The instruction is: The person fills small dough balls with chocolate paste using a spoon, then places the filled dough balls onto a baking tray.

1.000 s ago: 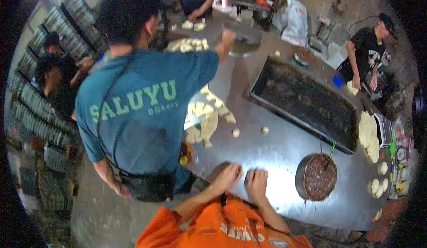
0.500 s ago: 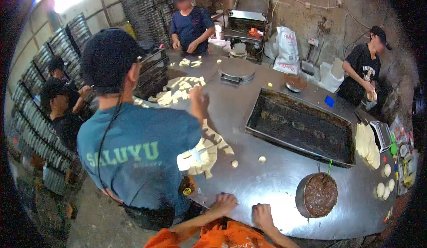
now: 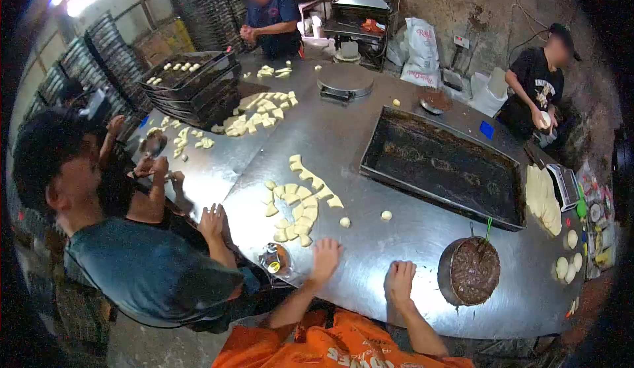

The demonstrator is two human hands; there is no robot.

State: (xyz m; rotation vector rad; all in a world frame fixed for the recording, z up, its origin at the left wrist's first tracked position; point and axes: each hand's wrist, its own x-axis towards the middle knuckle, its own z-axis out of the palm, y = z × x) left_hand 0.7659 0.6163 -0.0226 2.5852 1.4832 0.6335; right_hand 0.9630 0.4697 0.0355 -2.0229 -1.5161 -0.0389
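Observation:
My left hand (image 3: pixel 326 258) lies palm down on the metal table (image 3: pixel 370 282) with its fingers apart and nothing in it. Beyond it, cut dough pieces (image 3: pixel 305 217) form a rough ring, with a strip of more pieces (image 3: pixel 316 182) behind. My right hand (image 3: pixel 400 281) rests on the tabletop with its fingers curled; what is under them, if anything, is hidden. To its right stands a round pot of brown filling (image 3: pixel 470 272) with a green-handled utensil (image 3: pixel 489 236) in it. Two small dough balls (image 3: pixel 386 215) sit ahead of my hands.
A large dark baking tray (image 3: pixel 442 170) takes up the table's right half. Slab dough (image 3: pixel 543 203), a scale (image 3: pixel 564 186) and dough balls (image 3: pixel 572 239) lie far right. A co-worker in teal (image 3: pixel 152 269) leans at the left; others stand around. Stacked trays (image 3: pixel 191 90) stand back left.
The teal-shirted co-worker has drawn back to the left, uncovering the dough pieces and stacked trays. My hands have shifted slightly up in view. The co-worker at the back has brought both hands together.

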